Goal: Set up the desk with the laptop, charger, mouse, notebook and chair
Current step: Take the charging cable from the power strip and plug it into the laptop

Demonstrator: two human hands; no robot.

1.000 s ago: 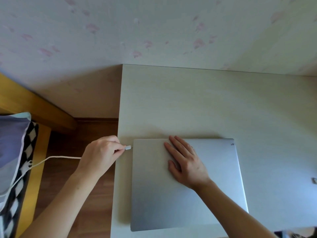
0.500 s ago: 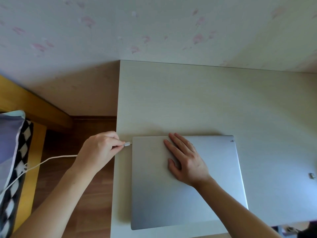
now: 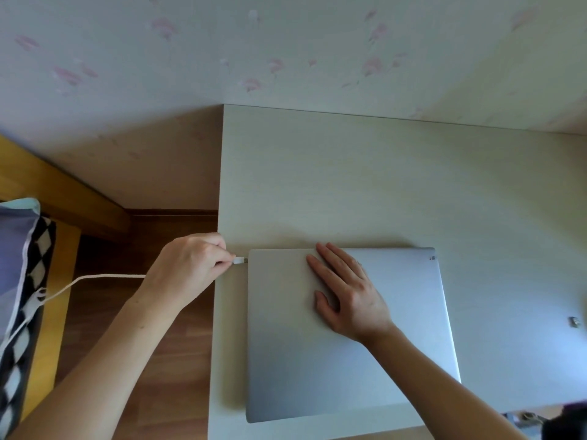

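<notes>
A closed silver laptop (image 3: pixel 397 360) lies flat on the pale desk (image 3: pixel 365 173), near the desk's left and front edges. My right hand (image 3: pixel 346 293) rests flat on the lid with fingers spread, holding nothing. My left hand (image 3: pixel 187 268) pinches the white plug (image 3: pixel 239 259) of the charger cable (image 3: pixel 104 278), and the plug's tip touches the laptop's left edge close to its far corner. The cable trails left across the gap toward the bed. Mouse, notebook and chair are out of sight.
A wooden bed frame (image 3: pixel 60 185) with a blue and checkered pillow (image 3: pixel 22 281) stands at the left, across a strip of wood floor (image 3: pixel 178 376). A small metallic object (image 3: pixel 573 321) sits on the desk at the far right. Flowered wallpaper (image 3: pixel 286 52) backs the desk.
My left hand has pushed the plug slightly right, closing the small gap to the laptop's left edge. My right hand has stayed flat on the lid.
</notes>
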